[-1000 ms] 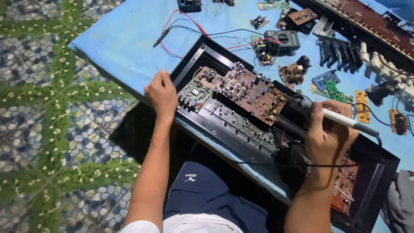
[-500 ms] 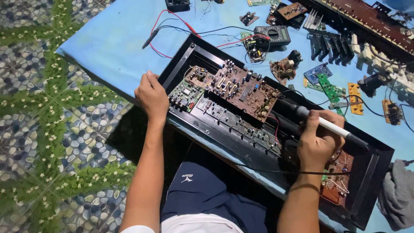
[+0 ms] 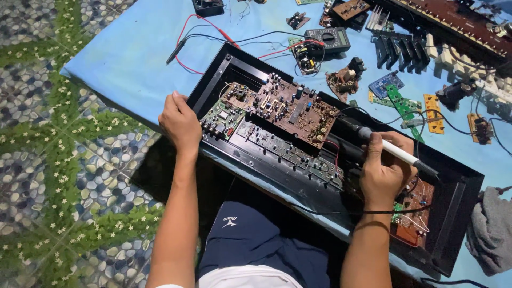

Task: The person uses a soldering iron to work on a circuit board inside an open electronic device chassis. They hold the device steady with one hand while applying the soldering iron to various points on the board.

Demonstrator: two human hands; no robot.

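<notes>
Our left hand [image 3: 180, 124] reaches forward with a straight forearm and grips the near-left rim of the long black open metal chassis [image 3: 229, 66] lying across the light blue cloth [image 3: 128, 48]. Our right hand [image 3: 385, 172] is clenched around a white-handled soldering iron [image 3: 397, 153], its tip pointing left, over the chassis's right half, just beside the brown circuit board [image 3: 290, 109]

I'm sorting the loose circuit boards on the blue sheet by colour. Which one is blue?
The small blue board lying just above the long green strip board, right of the black chassis. Its neighbours are green, orange or brown.
</notes>
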